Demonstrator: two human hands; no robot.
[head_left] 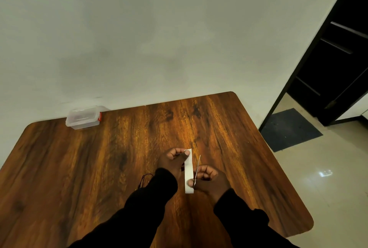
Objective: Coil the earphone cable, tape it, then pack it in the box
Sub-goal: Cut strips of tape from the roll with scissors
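Observation:
A white strip of tape [188, 170] stretches between my two hands above the wooden table [99, 168]. My left hand [175, 160] pinches its far end between thumb and fingers. My right hand [209, 179] holds the near end under the thumb and also grips a thin metal blade, probably scissors [197, 168], pointing away from me beside the tape. A dark earphone cable [145, 179] lies on the table, partly hidden behind my left sleeve. The clear plastic box [83, 117] with a red clasp sits closed at the table's far left edge by the wall.
A pale wall runs right behind the table. The table's right edge drops to a tiled floor with a dark mat [288, 130] and an open dark doorway [338, 58].

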